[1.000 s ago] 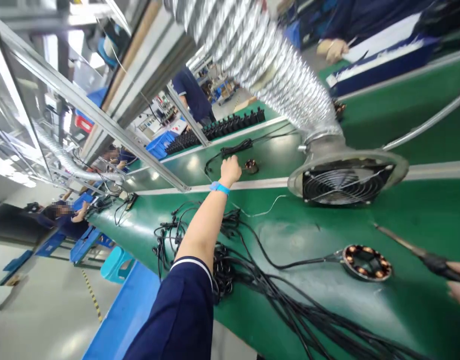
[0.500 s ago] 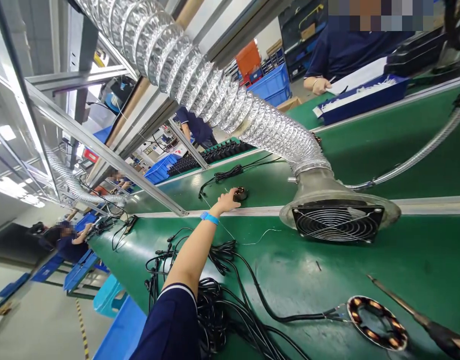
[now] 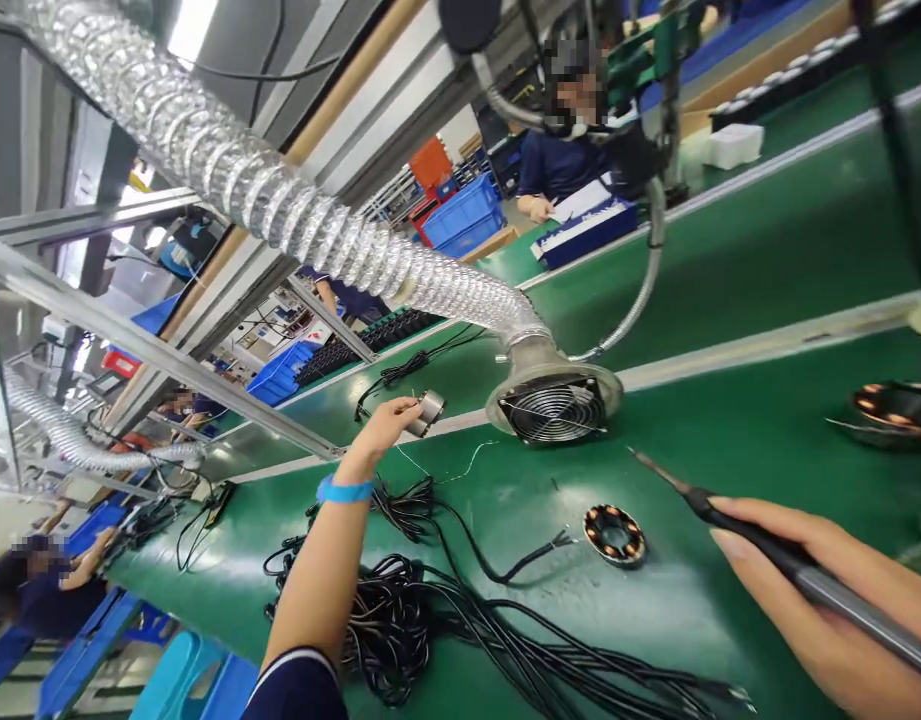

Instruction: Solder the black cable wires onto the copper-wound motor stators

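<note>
Left hand: your left hand (image 3: 385,428) is nearly closed, with the fingers and thumb pinching the edge of the silver ring (image 3: 428,412).
Silver ring: it is at your left fingertips, beside the white divider strip (image 3: 467,421); you see its smooth, shiny metal outer wall, tilted, while its inside is too small to make out.
Right hand: your right hand (image 3: 820,635) is closed around the dark grip of a pen-like tool (image 3: 696,500), whose thin metal tip points away from your fingers, toward the fan (image 3: 556,410).
Coil ring: it (image 3: 614,535) lies flat on the green bench (image 3: 685,630), left of your right fingertips, with copper windings around an open centre.
Second coil ring: it (image 3: 896,412) sits beyond your right fingers, near the right edge of your view, also copper-wound.
Cables: a black cable (image 3: 527,562) ends in split leads just beside the coil ring; the tangled bundle (image 3: 389,630) lies below your left fingers.
</note>
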A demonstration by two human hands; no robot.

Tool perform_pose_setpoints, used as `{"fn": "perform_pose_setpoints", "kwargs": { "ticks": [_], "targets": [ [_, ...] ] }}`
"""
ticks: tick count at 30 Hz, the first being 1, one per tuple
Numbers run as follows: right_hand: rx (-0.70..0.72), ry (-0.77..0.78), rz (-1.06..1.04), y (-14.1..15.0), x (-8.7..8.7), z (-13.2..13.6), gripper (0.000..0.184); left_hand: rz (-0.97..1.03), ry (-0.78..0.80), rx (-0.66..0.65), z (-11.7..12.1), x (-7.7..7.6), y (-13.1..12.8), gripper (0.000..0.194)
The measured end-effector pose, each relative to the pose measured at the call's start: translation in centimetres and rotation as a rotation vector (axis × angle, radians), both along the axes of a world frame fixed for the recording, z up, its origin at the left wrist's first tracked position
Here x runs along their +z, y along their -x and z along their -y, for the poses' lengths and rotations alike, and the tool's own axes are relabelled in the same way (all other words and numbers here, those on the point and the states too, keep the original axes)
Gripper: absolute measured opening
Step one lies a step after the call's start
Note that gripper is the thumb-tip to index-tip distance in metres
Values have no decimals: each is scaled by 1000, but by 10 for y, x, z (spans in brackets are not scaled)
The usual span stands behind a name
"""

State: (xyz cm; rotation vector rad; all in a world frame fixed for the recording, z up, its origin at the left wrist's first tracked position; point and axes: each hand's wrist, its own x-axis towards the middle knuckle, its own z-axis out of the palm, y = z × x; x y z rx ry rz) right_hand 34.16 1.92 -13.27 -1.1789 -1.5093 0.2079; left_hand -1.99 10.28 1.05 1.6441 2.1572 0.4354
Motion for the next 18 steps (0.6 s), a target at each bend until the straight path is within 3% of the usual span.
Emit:
{"fn": "perform_pose_setpoints", "kwargs": {
  "ticks": [4, 7, 9, 11, 15, 18],
  "targets": [
    [-108, -3, -44, -2, 32, 9, 25, 126, 26, -281, 55, 38, -50, 30],
    [-210, -67, -85, -9, 42, 9, 25, 196, 90, -609, 65, 38, -108, 30],
    [-276, -138, -122, -15, 41, 6, 24, 131, 120, -804, 57, 21, -151, 27],
    [-339, -192, -140, -19, 37, 2, 24, -74, 122, -922, 43, -5, -194, 28],
    [-369, -248, -113, -25, 28, -7, 25, -440, 78, -902, 16, -63, -261, 35],
    [-303, -243, -54, -26, 27, -9, 26, -436, -68, -947, 7, -79, -274, 41]
  ]
}}
